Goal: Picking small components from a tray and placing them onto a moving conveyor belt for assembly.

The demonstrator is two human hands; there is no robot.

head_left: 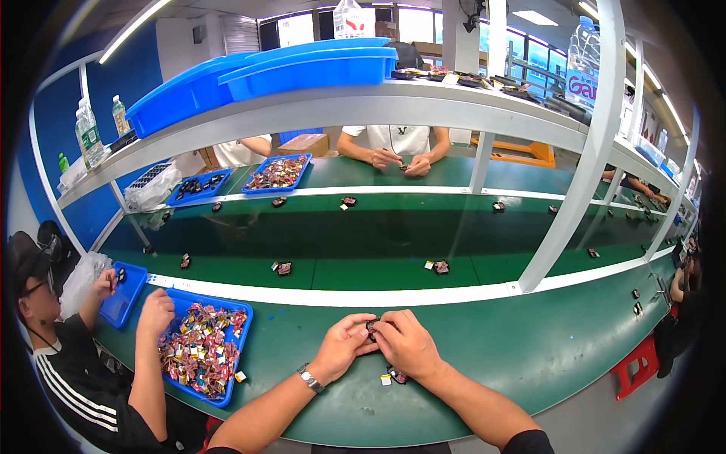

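Just in front of me, over the green work surface (pixel 484 356), my left hand (pixel 340 351) and my right hand (pixel 409 345) meet with bent fingers around a small black part (pixel 371 327). Fingers cover most of it, so its exact kind does not show. Beneath my right hand, a little nearer to me, lies a small dark piece (pixel 398 375) with a white and yellow tab (pixel 386 380). A blue tray (pixel 247 324) to my left is heaped with small reddish components with white and yellow tabs.
On the left a co-worker (pixel 83 378) reaches over the tray; a smaller blue tray (pixel 134 291) stands beyond it. Past a white rail (pixel 363 300), a green conveyor belt (pixel 370 257) bears scattered small assemblies (pixel 437 266). A white post (pixel 567 204) and overhead shelf (pixel 423 98) frame the far side.
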